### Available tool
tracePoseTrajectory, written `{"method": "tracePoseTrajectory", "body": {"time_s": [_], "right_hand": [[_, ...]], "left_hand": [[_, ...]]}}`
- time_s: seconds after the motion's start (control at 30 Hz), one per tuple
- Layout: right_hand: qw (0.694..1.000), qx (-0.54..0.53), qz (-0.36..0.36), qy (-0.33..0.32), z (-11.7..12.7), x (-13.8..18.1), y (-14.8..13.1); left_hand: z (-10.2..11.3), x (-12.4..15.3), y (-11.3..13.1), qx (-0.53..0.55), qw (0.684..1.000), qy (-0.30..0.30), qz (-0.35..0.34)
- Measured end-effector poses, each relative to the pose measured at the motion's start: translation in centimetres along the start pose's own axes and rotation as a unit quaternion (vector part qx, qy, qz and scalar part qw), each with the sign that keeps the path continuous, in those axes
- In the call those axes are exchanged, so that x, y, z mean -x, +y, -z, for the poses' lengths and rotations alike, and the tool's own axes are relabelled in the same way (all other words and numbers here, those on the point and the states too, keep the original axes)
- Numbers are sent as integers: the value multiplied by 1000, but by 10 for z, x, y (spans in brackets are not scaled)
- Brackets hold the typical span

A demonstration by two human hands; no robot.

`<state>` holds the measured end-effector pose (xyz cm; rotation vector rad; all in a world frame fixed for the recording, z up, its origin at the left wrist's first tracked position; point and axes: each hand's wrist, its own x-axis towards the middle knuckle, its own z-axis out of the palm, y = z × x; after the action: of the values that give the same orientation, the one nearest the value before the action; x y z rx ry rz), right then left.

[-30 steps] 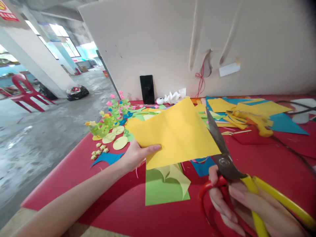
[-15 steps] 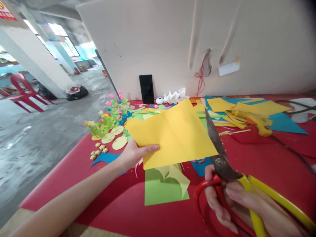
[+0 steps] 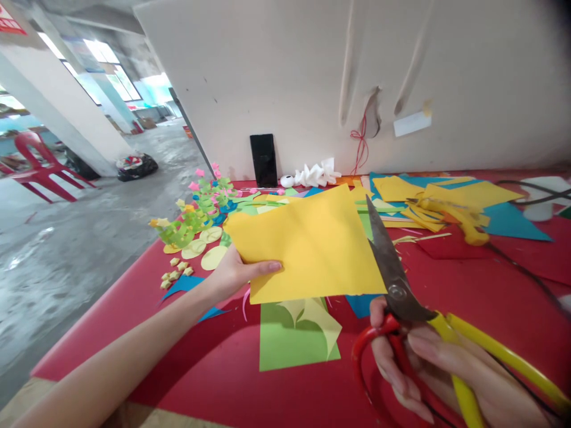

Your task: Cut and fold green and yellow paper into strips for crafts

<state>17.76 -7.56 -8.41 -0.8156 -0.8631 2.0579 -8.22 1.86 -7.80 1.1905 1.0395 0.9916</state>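
Observation:
My left hand (image 3: 236, 272) pinches the left edge of a yellow paper sheet (image 3: 312, 244) and holds it up over the red table (image 3: 178, 356). My right hand (image 3: 428, 368) grips large scissors (image 3: 397, 279) with a red and a yellow handle loop. Their dark blades point up and away along the sheet's right edge, close together and touching the paper near its lower right corner.
A green sheet (image 3: 285, 342) with a pale yellow cut-out lies under the yellow one. Paper spirals, discs and small stars (image 3: 191, 229) sit at the left. Yellow and blue sheets (image 3: 450, 199) and a yellow tool (image 3: 464, 223) lie at the right. A black phone (image 3: 263, 159) leans on the wall.
The yellow sheet has dropped slightly and turned flatter. The scissors and my right hand have shifted a little left with it.

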Motion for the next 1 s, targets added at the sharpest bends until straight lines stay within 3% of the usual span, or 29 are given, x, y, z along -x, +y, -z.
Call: {"method": "tracePoseTrajectory", "body": {"time_s": [0.2,0.4,0.57,0.9,1.0], "right_hand": [[999,-34,25,16,5,0,10],[997,-39,53,42,8,3,18],[996,-44,22,81,3,4,17],[964,0,-103,244,-7,5,11],[963,1,-140,232,-6,8,10]], "left_hand": [[-7,2,0,4,1000,-15,5],[-23,10,-1,39,998,8,44],[-28,12,-6,54,998,8,42],[-29,11,-7,57,997,18,47],[-28,11,-7,52,997,16,47]]}}
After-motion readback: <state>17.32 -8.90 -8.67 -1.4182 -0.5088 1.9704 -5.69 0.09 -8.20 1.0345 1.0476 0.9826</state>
